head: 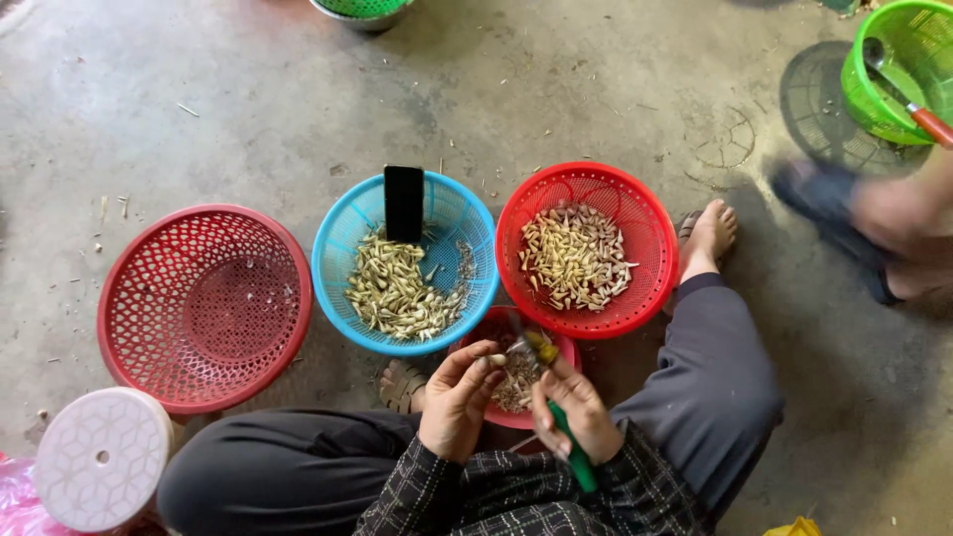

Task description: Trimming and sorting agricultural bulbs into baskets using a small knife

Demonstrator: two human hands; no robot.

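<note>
Baskets ring the seated person on the concrete floor (556, 89). Farthest left is a large, empty red basket (204, 308). Beside it, a blue basket (405, 263) holds a heap of greenish-yellow slivers, with a dark phone (404, 201) propped upright against its far rim. Touching that one, another red basket (586, 248) holds pale cream kernels. A small red bowl (521, 382) sits just in front of the knees, between the blue and red baskets, with brownish scraps in it.

Over that bowl, the left hand (457, 402) is curled, thumb and fingertips pinched round one small pale seed (495, 360). The right hand (576, 412) is wrapped shut round a green-handled tool (571, 447), whose yellow-collared tip reaches the seed. The seed itself is tiny, cream-coloured and mostly hidden by the fingertips.

In my judgement, this step goes best with the seed gripped low, so its end stays exposed to the tip. The work should stay directly above the bowl so scraps drop into it. The tool should push away from the holding fingers.

At lower left stands a white round lid (102, 457). At upper right, a green basket (898, 69) sits near another person's blurred foot (893, 228).
</note>
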